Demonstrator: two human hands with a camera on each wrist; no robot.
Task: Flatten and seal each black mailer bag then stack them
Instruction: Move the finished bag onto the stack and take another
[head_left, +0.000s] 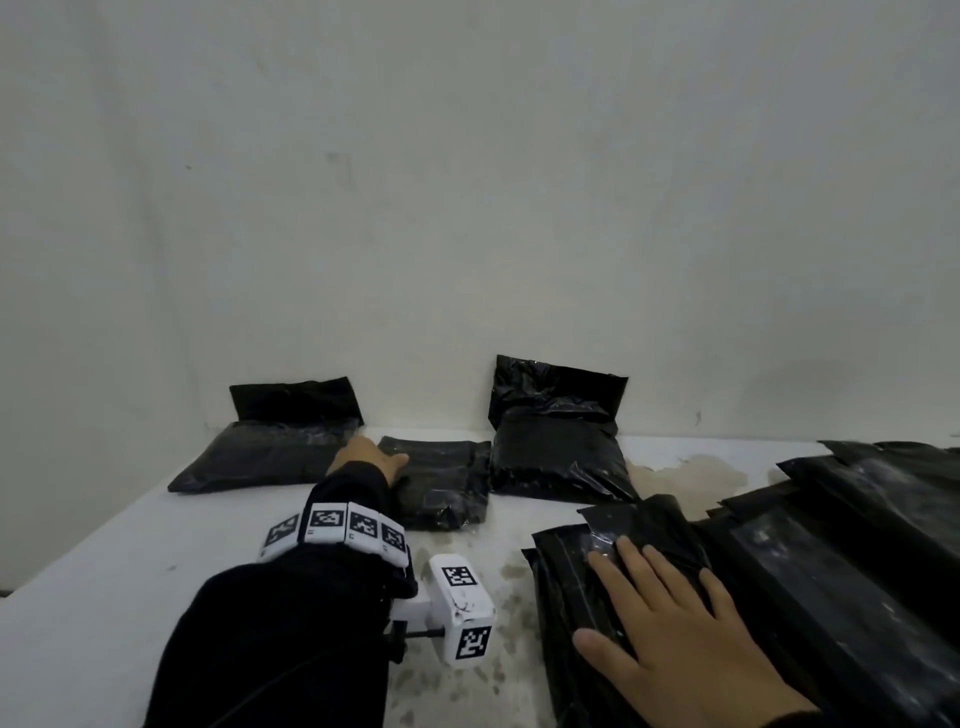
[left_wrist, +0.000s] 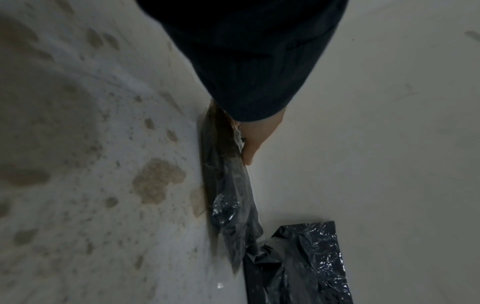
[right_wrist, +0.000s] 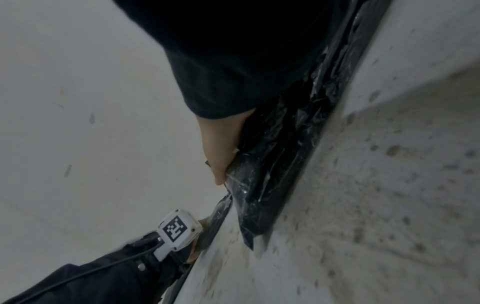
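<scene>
Small black crinkled plastic mailer bag (head_left: 441, 480) lying flat on white stained worktop (head_left: 130, 571), mid-rear, between two fuller unsealed black mailer bags (head_left: 270, 452) (head_left: 558, 447) propped at wall. Left hand (head_left: 371, 457) laid on bag's left edge; finger curl hidden, so grip cannot be told. Bag lies ahead-right of left hand, which is judged nearer. Right hand (head_left: 675, 623) pressed flat, fingers spread, on stack of flattened black mailers (head_left: 805, 571) at right. Bag contents not visible.

Three black mailer bags (head_left: 436, 480) by wall (flaps open); stack (head_left: 779, 597) right.
</scene>
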